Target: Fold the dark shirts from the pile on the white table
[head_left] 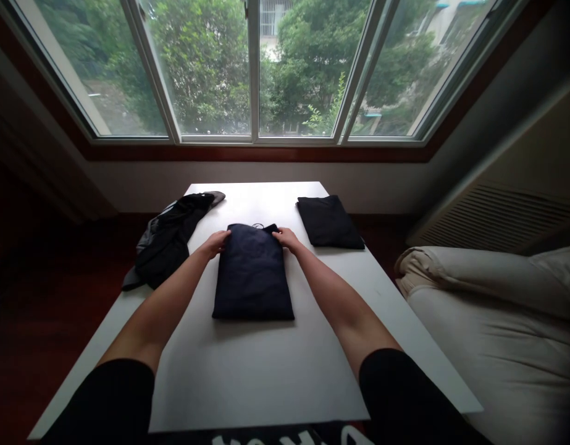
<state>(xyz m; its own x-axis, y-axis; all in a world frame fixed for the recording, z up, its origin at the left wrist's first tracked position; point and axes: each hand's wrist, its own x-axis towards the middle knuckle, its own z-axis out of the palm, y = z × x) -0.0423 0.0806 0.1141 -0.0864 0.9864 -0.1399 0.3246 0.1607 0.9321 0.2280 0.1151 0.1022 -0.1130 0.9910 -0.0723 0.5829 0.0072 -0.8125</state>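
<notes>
A dark navy folded garment [253,272] lies in the middle of the white table [261,371], with a thin cord loop showing at its far edge. My left hand [216,243] grips its far left corner, fingers closed at the edge. At the far right corner, my right hand [286,238] pinches the cloth between thumb and fingers. The garment looks flat and nearly rectangular; whether it is lifted off the table I cannot tell.
A loose heap of black and grey clothes [173,238] lies at the table's left edge, partly overhanging. A folded black garment [330,221] rests at the right edge. Beyond the table is a window [254,74]; a beige sofa [488,321] stands at the right.
</notes>
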